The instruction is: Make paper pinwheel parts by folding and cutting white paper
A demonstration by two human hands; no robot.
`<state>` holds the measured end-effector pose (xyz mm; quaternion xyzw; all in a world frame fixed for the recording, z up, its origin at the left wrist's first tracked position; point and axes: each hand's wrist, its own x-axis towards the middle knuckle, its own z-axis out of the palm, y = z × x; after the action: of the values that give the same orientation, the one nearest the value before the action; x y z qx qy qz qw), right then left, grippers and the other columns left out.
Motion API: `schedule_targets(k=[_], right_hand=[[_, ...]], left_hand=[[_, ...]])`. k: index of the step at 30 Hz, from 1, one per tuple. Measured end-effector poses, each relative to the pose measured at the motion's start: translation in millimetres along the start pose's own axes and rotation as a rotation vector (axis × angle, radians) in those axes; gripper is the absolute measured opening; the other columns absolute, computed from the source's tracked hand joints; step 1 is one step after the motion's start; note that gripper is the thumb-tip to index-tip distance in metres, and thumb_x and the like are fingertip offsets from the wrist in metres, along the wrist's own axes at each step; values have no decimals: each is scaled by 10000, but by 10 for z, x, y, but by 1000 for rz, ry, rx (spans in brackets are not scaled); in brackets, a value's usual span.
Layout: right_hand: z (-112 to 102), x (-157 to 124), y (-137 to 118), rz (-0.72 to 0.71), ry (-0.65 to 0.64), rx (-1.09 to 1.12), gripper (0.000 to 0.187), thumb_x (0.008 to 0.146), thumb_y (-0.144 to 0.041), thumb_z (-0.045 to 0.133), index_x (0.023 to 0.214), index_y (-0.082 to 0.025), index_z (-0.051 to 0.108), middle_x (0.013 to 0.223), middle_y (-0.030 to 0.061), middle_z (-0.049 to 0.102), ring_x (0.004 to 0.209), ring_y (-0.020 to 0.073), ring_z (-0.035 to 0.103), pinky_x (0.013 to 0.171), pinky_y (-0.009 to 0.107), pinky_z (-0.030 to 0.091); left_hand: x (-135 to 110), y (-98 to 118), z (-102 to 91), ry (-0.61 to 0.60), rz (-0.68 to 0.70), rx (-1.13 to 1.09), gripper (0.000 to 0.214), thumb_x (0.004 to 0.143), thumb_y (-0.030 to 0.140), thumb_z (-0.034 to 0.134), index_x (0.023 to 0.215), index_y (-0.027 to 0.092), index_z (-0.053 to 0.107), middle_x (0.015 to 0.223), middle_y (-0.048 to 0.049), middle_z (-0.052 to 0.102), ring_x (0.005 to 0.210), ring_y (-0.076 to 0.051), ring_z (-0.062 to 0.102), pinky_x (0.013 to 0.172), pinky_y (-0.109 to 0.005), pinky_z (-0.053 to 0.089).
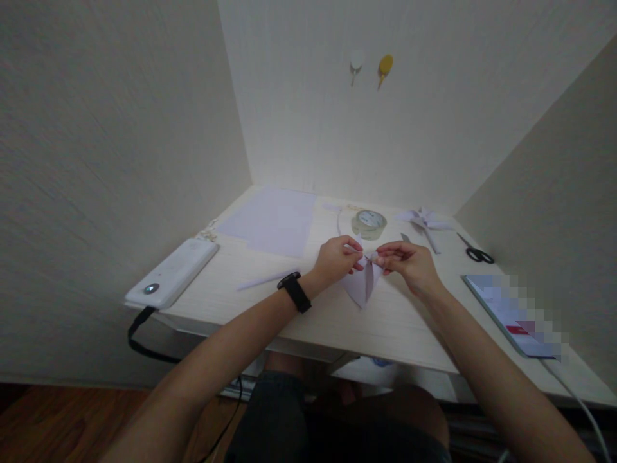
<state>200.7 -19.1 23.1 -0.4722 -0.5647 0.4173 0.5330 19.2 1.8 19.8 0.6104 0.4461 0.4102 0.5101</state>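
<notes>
A folded white paper pinwheel (pixel 360 288) is held up between my two hands, just above the table's front half. My left hand (pixel 339 260), with a black watch on its wrist, pinches the pinwheel's left side near its centre. From the other side, the fingertips of my right hand (pixel 407 262) close on the paper close to the middle. Whether a small piece sits between the fingertips there is hard to make out. To the left of my left wrist lies a thin rolled paper stick (pixel 263 280).
White paper sheets (pixel 279 218) lie at the back left. Clear tape (pixel 369 223), another paper pinwheel (pixel 424 222) on a stick and black scissors (pixel 477 253) are along the back and right. A white power bank (pixel 176 273) sits left, a tablet (pixel 511 315) right. Walls enclose the table.
</notes>
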Motion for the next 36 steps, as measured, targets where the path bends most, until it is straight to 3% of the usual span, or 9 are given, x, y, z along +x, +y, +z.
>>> schedule_targets(k=[8, 15, 22, 25, 30, 33, 36], right_hand=[[29, -2, 15, 21, 6, -60, 455, 420, -411, 951, 755, -169, 762, 639, 38, 712, 498, 142, 631, 435, 253, 551], [-5, 21, 58, -2, 28, -51, 465, 390, -371, 964, 760, -185, 754, 753, 71, 763, 679, 207, 721, 647, 326, 619], [8, 28, 87, 19, 27, 20, 428, 415, -369, 952, 737, -184, 739, 682, 60, 733, 543, 163, 643, 405, 228, 439], [34, 28, 109, 10, 32, 71, 421, 397, -345, 957, 718, -193, 731, 694, 48, 735, 556, 156, 639, 465, 253, 489], [69, 18, 125, -19, 31, 107, 428, 378, -351, 962, 701, -207, 722, 724, 39, 742, 646, 182, 681, 648, 341, 589], [69, 14, 122, -28, 45, 109, 419, 386, -341, 963, 704, -207, 724, 714, 35, 735, 648, 178, 674, 651, 333, 582], [53, 16, 116, -26, 62, 133, 406, 399, -315, 961, 715, -204, 732, 667, 25, 716, 579, 146, 627, 552, 277, 530]], left_hand=[[28, -69, 0, 1, 78, 51, 70, 814, 84, 628, 832, 149, 606, 610, 15, 651, 558, -121, 682, 467, -166, 464], [54, -118, -3, 22, 151, 88, 64, 816, 115, 624, 857, 162, 610, 631, 11, 677, 590, -132, 691, 513, -192, 466], [3, -44, -51, 135, 291, 395, 37, 832, 239, 686, 856, 212, 680, 800, -8, 756, 803, -180, 710, 779, -291, 516], [-17, -23, -60, 147, 374, 449, 30, 851, 228, 675, 870, 212, 693, 858, -19, 766, 889, -194, 705, 887, -319, 497], [-15, -59, -49, 78, 356, 325, 99, 873, 199, 653, 970, 209, 672, 864, -14, 767, 824, -167, 716, 800, -276, 526], [-20, -65, -41, 111, 388, 354, 106, 878, 186, 652, 979, 212, 671, 903, -19, 767, 867, -163, 719, 829, -271, 527], [-27, -59, -36, 146, 448, 409, 118, 877, 200, 664, 995, 207, 664, 960, -33, 764, 906, -167, 716, 861, -279, 523]])
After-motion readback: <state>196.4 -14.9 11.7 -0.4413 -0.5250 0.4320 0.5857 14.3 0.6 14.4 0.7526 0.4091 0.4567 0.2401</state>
